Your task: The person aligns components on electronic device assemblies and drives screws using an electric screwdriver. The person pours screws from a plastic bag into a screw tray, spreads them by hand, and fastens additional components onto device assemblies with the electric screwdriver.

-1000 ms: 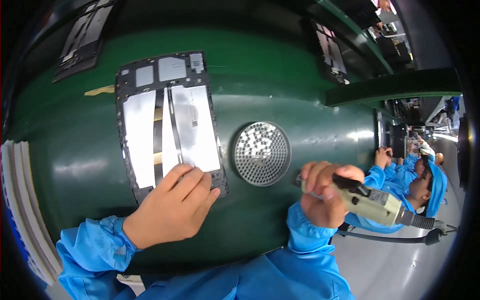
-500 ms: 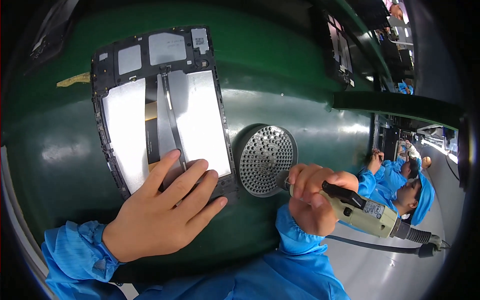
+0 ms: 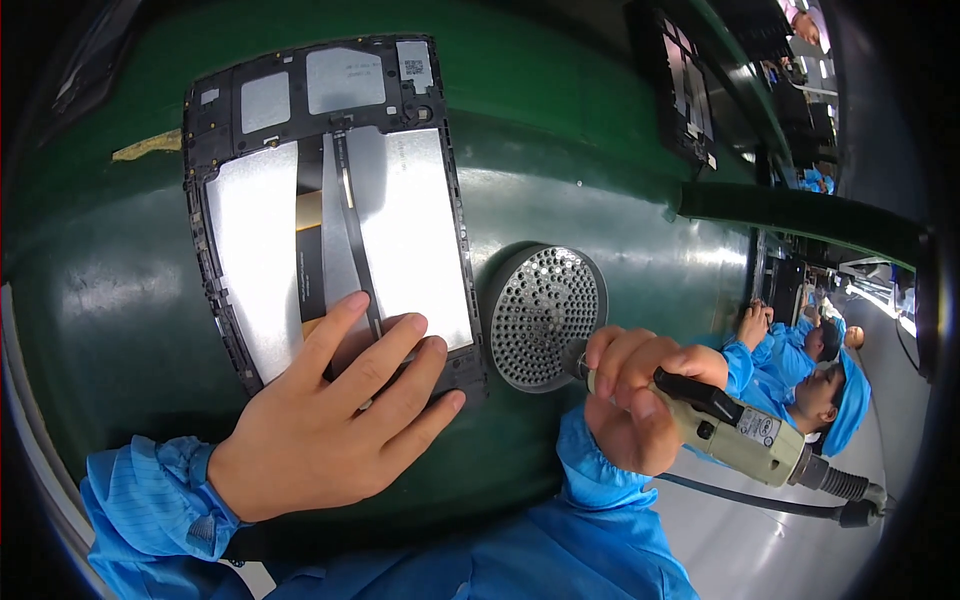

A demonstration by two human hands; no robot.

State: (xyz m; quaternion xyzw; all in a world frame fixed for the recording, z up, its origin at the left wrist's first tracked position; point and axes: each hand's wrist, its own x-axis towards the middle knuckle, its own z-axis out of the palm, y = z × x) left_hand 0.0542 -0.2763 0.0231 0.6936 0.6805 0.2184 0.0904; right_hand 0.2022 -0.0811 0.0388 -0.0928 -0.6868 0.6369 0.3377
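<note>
A tablet's inner frame (image 3: 420, 240), with bright silver panels, black edges and a thin dark cable strip down its middle, lies on the green bench. My left hand (image 3: 335, 415) rests flat on its near end, fingers spread. To the right of the frame sits a round grey screw tray (image 3: 548, 318) full of small holes. My right hand (image 3: 640, 395) grips a beige electric screwdriver (image 3: 735, 440) with a black lever. The tool's front end points at the tray's right edge; its tip is hidden or too small to make out.
A yellowish strip (image 3: 148, 147) lies left of the frame. A green bar (image 3: 800, 212) crosses at the right, and another tablet part (image 3: 685, 90) stands beyond it. Co-workers in blue (image 3: 800, 370) sit at the right. A black cable (image 3: 750, 495) trails from the screwdriver.
The frame and the tray appear slightly further right in the picture, as do my right hand and the screwdriver. My left hand stays on the frame. Both grips are unchanged.
</note>
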